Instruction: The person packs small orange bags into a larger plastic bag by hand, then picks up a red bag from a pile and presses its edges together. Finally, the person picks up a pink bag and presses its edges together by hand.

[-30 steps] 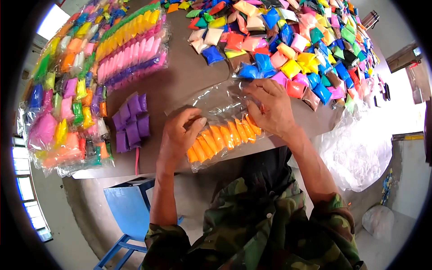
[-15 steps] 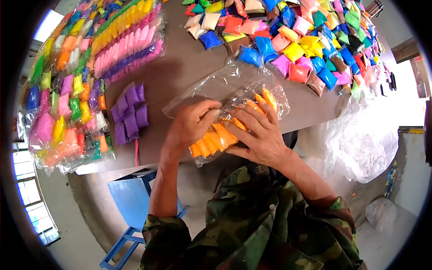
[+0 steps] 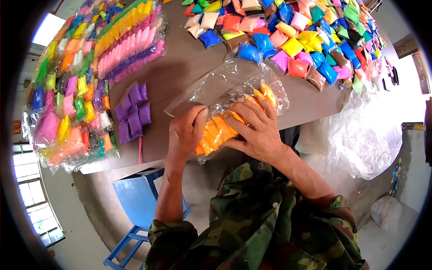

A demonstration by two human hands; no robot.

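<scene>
My left hand (image 3: 183,134) gripped left side of clear plastic bag (image 3: 204,91); right hand (image 3: 261,137), fingers spread, lay over small orange pouches (image 3: 214,134) inside, near table's (image 3: 182,65) near edge. Uneven pressing risked bunching pouches or splitting thin film.

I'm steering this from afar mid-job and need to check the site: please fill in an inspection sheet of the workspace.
Surface: brown tabletop, bare between the piles.
Job's things: orange packets with a clear bag.
Clutter: purple packets and bagged packets at left; loose mixed packets heaped at right.
Hands: left hand curled at the bag's edge; right hand spread over the orange packets.
Cables: nothing seen.
Surroundings: blue chair near the table edge; crumpled clear plastic at right.
</scene>
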